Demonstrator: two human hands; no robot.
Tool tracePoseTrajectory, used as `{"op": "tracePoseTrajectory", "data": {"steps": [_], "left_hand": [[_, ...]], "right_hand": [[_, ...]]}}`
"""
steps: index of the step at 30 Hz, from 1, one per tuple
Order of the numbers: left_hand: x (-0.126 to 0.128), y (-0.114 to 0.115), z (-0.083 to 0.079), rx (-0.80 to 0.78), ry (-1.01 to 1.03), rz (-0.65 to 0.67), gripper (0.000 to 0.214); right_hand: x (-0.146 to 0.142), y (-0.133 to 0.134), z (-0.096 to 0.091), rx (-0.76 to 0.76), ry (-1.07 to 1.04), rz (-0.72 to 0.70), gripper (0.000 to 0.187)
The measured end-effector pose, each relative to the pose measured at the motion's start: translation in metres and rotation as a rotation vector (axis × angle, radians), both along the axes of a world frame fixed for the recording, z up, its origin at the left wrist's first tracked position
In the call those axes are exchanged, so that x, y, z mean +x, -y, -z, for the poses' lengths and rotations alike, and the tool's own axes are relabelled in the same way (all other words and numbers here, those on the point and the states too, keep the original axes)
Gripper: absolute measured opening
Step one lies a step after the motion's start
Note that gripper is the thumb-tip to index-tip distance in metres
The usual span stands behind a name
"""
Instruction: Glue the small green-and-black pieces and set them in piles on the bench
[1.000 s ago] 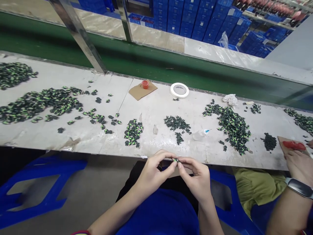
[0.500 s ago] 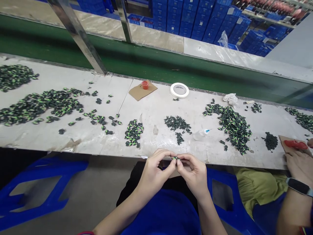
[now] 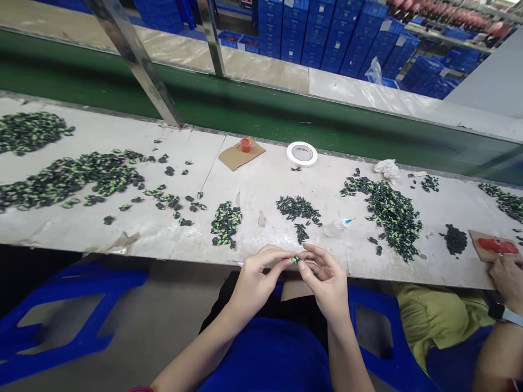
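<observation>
At the front edge of the table, both my hands meet around a small black-and-green part [image 3: 295,260]. My left hand [image 3: 255,280] pinches it from the left between thumb and index finger. On its other side, my right hand [image 3: 327,280] has its thumb and a finger against the part, with the index finger raised a little above. The fingertips cover much of the part. Just beyond my hands lies a pile of small dark green rod-shaped pieces [image 3: 297,208]. A clear bottle with a blue needle tip [image 3: 338,226] lies right of that pile.
Piles of black-and-green parts lie left [image 3: 224,223] and right [image 3: 394,218]. At the back are a tape roll [image 3: 291,154] and a red cup [image 3: 245,145] on cardboard [image 3: 232,159]. A co-worker's hand [image 3: 508,277] is at far right, by red material [image 3: 496,245]. Blue stools flank me.
My right index finger has lifted, and my fingers have shifted slightly around the part. The co-worker's hand has drawn back from the red material. The whole view has shifted slightly.
</observation>
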State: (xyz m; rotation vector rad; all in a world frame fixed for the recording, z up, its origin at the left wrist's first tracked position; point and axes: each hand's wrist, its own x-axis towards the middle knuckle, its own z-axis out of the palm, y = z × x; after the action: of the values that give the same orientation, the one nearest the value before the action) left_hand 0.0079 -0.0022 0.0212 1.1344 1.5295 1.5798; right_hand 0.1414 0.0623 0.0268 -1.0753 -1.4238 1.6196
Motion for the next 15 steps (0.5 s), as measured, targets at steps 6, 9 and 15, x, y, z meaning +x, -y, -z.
{"op": "tracePoseTrajectory", "data": {"steps": [6, 9, 15], "left_hand": [[-0.0014, 0.0005, -0.0002, 0.007, -0.028, -0.007, 0.015], [-0.0013, 0.0012, -0.0009, 0.013, -0.05, -0.019, 0.015], [0.0004, -0.0023, 0.0048, -0.046, -0.012, -0.003, 0.014]], "right_hand": [[-0.0034, -0.0013, -0.0006, -0.043, -0.034, -0.001, 0.029], [-0.0044, -0.0028, 0.0019, -0.037, -0.022, 0.002, 0.027], [-0.0046, -0.0055, 0.0078, -0.029, 0.001, 0.011, 0.026]]}}
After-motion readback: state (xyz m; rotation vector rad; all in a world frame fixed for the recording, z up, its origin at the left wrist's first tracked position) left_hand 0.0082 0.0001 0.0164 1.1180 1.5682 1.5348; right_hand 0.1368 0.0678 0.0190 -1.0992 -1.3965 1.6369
